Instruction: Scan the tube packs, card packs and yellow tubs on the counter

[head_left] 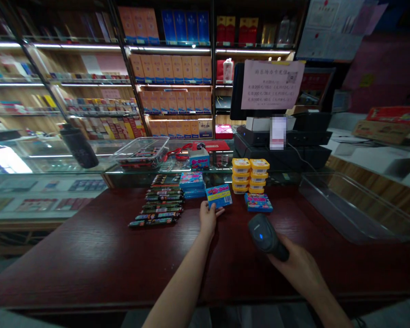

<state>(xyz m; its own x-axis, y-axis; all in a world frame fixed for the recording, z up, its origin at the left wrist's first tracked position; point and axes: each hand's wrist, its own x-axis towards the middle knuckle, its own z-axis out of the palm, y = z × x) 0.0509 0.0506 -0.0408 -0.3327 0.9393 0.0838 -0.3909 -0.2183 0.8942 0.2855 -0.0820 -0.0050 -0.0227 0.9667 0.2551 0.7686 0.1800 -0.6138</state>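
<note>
My left hand (208, 217) reaches forward over the dark red counter (89, 255) and grips a small blue snack packet (219, 195) by its near edge, tilting it up. My right hand (299, 269) is wrapped round the handle of a black barcode scanner (266, 237), whose head points toward the packet and shows a small blue light. A second blue packet (258, 202) lies flat on the counter just right of the held one. Stacked blue packets (192, 184) sit behind my left hand.
A row of long dark snack sticks (159, 206) lies to the left. Yellow-lidded tubs (250, 175) are stacked behind. A clear plastic tray (141, 152) and a dark flask (79, 146) stand on the glass case. A till with a monitor (280, 132) is at the right, with an empty clear bin (355, 205).
</note>
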